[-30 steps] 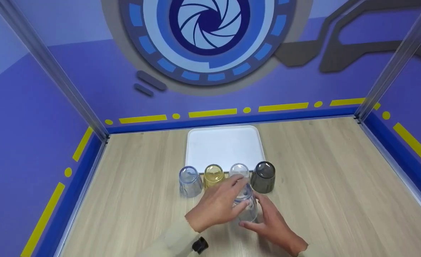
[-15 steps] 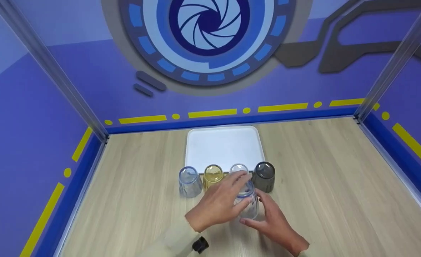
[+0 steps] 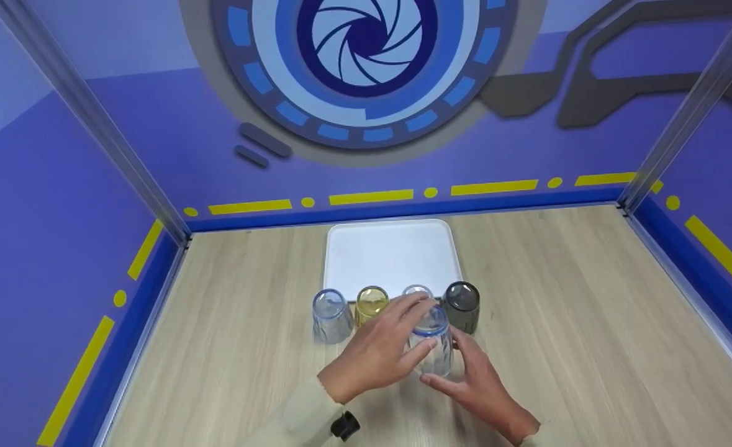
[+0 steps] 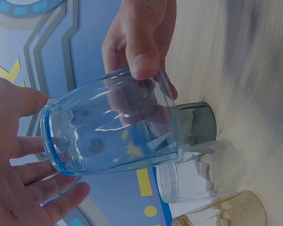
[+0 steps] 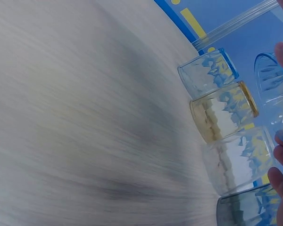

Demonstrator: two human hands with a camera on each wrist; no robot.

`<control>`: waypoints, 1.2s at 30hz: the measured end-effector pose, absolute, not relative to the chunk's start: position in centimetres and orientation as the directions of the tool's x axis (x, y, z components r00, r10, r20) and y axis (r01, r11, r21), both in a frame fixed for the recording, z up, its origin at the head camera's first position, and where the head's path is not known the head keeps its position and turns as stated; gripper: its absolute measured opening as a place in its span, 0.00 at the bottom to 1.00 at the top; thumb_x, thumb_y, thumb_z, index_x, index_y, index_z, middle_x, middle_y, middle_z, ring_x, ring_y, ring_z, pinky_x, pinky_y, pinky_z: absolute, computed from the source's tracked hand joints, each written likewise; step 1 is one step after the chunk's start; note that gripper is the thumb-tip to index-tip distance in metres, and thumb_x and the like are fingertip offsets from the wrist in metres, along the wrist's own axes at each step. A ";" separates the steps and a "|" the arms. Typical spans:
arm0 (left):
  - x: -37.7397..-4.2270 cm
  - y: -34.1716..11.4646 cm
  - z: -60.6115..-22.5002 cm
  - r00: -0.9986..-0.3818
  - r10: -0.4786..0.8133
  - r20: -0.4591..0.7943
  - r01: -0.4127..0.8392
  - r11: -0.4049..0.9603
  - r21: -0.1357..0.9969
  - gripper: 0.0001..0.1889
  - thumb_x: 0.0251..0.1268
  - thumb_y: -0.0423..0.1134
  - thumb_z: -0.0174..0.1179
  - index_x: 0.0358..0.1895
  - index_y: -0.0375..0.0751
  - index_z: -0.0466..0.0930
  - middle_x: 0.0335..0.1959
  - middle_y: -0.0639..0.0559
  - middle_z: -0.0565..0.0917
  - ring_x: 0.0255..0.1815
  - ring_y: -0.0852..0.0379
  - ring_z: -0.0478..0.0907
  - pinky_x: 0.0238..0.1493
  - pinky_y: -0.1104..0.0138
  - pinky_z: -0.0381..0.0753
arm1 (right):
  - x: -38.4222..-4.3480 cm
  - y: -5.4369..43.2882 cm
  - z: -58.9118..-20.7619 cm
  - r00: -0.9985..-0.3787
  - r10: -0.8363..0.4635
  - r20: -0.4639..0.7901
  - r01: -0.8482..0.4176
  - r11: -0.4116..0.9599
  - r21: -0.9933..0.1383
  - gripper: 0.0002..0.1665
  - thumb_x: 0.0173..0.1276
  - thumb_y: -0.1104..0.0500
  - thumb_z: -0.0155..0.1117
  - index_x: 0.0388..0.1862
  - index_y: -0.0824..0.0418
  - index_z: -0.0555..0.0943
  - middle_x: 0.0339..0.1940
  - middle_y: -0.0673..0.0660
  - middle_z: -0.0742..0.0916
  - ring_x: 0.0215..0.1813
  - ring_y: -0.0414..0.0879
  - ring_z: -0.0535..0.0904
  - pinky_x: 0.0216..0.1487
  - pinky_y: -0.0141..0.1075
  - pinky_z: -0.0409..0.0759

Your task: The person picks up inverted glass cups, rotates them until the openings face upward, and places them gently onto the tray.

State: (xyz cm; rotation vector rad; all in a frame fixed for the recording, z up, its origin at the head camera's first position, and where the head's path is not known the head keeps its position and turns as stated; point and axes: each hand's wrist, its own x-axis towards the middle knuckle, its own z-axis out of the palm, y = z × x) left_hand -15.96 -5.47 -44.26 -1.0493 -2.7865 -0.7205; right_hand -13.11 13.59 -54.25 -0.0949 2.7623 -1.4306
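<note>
Both hands are at a clear drinking glass with a blue tint (image 3: pixel 435 360), held upside down above the table, its thick base uppermost. My left hand (image 3: pixel 378 351) spans the base, thumb on the near side and fingers on the far side; in the left wrist view its outer fingers spread clear of the glass. Low down by the rim, my right hand (image 3: pixel 480 385) grips it between thumb and fingers. Behind stands a row of upturned glasses: a bluish one (image 3: pixel 331 320), an amber one (image 3: pixel 372 301), a colourless one (image 4: pixel 205 172) partly hidden by my left hand, and a dark grey one (image 3: pixel 463 307).
A white tray (image 3: pixel 393 254) lies behind the row, near the back wall. Pale wood tabletop (image 3: pixel 564 310) extends to both sides. Printed blue-purple panels (image 3: pixel 123 155) enclose the left, back and right.
The held glass has shifted slightly away from me and to the right, its base now more upright. Both hands have moved a little with it. The row of glasses stays put.
</note>
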 end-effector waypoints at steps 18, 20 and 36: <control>-16.1 -6.0 -44.2 -0.734 0.611 0.296 0.678 0.631 0.377 0.30 0.71 0.51 0.54 0.73 0.53 0.59 0.73 0.52 0.65 0.73 0.56 0.63 0.67 0.59 0.72 | -13.8 14.7 -53.3 -0.996 -0.067 0.062 -0.090 0.575 -0.813 0.55 0.51 0.36 0.73 0.73 0.54 0.62 0.69 0.56 0.74 0.64 0.52 0.74 0.65 0.60 0.70; -16.1 -6.0 -44.2 -0.731 0.611 0.303 0.681 0.625 0.381 0.31 0.70 0.50 0.55 0.73 0.54 0.58 0.73 0.53 0.64 0.73 0.56 0.63 0.67 0.59 0.72 | -13.9 14.8 -53.2 -0.994 -0.068 0.080 -0.104 0.576 -0.811 0.54 0.52 0.36 0.73 0.73 0.54 0.62 0.69 0.56 0.74 0.64 0.52 0.74 0.64 0.60 0.70; -16.0 -6.3 -44.3 -0.675 0.619 0.401 0.736 0.600 0.313 0.47 0.56 0.47 0.70 0.76 0.53 0.50 0.77 0.53 0.56 0.74 0.55 0.62 0.66 0.62 0.73 | -14.5 15.6 -52.2 -0.984 -0.073 0.163 -0.177 0.545 -0.819 0.48 0.56 0.45 0.73 0.72 0.57 0.64 0.66 0.57 0.77 0.64 0.53 0.74 0.64 0.59 0.71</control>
